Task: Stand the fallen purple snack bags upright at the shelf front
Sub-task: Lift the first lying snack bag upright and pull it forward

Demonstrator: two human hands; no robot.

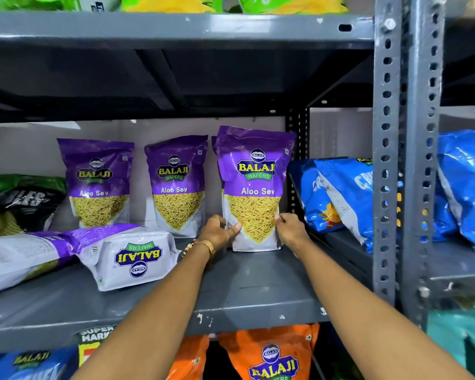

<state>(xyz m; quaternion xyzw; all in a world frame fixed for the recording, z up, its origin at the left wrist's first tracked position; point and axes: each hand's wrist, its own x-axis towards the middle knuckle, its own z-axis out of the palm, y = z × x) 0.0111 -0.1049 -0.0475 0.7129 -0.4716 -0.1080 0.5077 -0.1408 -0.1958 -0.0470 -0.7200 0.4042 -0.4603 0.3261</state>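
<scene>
I've got both hands on one purple bag [254,187] right now: left hand [219,229] pinching its lower left edge, right hand [290,229] gripping the lower right corner. It stands upright on the grey shelf [258,286], base down, toward the right end, and there looks to be another purple bag tucked close behind it, only an edge showing.

Count so far: two more upright ones to the left, the far-left bag [98,182] and the middle bag [177,185], both set back near the wall. So three clearly standing, possibly four.

Still down: one fallen bag [129,259] lying flat with its logo upside down to me, near the shelf front, and a second fallen one [25,256] at the left edge, partly out of view. Two left, I'd say.

By my reckoning we're past halfway. The standing bags sit well back from the front lip, so they may still need pulling forward.
</scene>
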